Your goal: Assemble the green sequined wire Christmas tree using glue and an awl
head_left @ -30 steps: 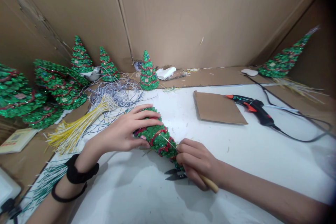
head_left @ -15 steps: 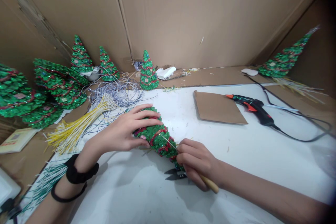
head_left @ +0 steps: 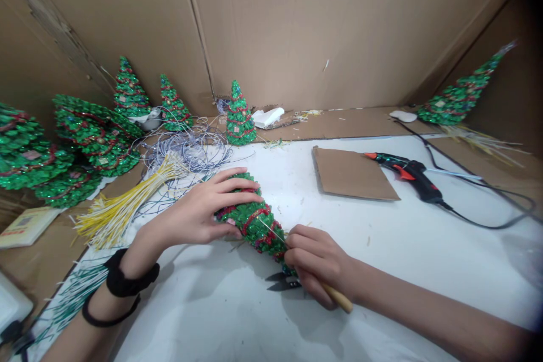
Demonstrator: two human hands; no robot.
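Note:
A small green tree with red garland (head_left: pixel 254 223) lies tilted on the white table (head_left: pixel 212 305), its tip toward the lower right. My left hand (head_left: pixel 203 209) wraps round its wide end, fingers over the top and thumb below. My right hand (head_left: pixel 316 260) is closed round a tool with a wooden handle (head_left: pixel 338 298); a thin pale shaft or wire reaches from the fingertips onto the tree's side. Dark blades (head_left: pixel 282 281) lie under the tree's tip, partly hidden by my right hand.
Yellow and white wires (head_left: pixel 123 203) and a wire tangle (head_left: pixel 190 147) lie left. A cardboard piece (head_left: pixel 354 175) and a corded glue gun (head_left: pixel 413 175) lie right. Several trees stand at left; others are at back centre (head_left: pixel 240 116) and far right (head_left: pixel 462 93).

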